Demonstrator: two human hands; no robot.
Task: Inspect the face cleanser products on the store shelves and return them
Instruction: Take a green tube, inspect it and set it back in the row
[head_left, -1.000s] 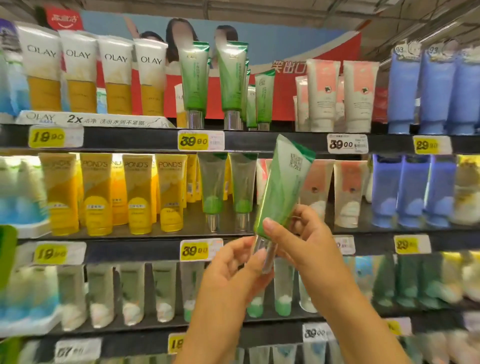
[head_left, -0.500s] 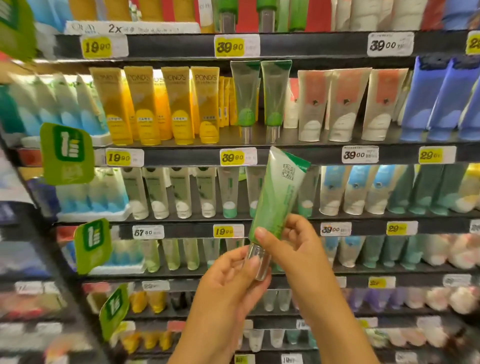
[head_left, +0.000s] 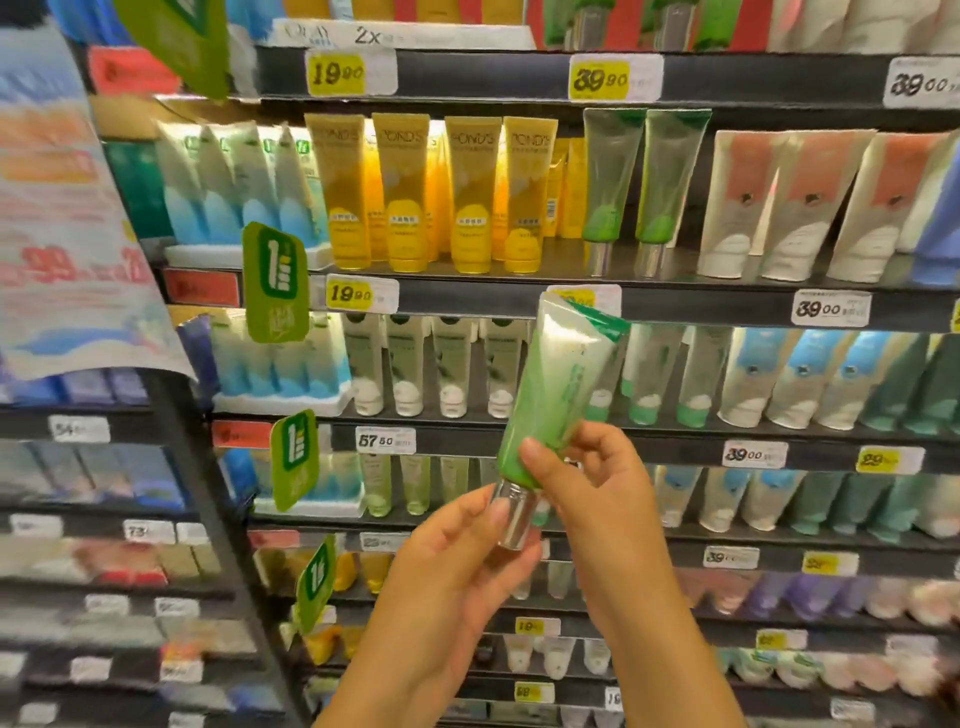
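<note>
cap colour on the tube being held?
Shiny silver, on the green tube; its cap shows best in the head view, by the left hand.

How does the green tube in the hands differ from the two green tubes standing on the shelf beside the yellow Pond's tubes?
The held green tube leans tilted, gripped by both hands; the two shelf tubes stand upright, untouched. The held one looks pale and glossy, the shelf pair darker. All have silver caps pointing down.
</note>
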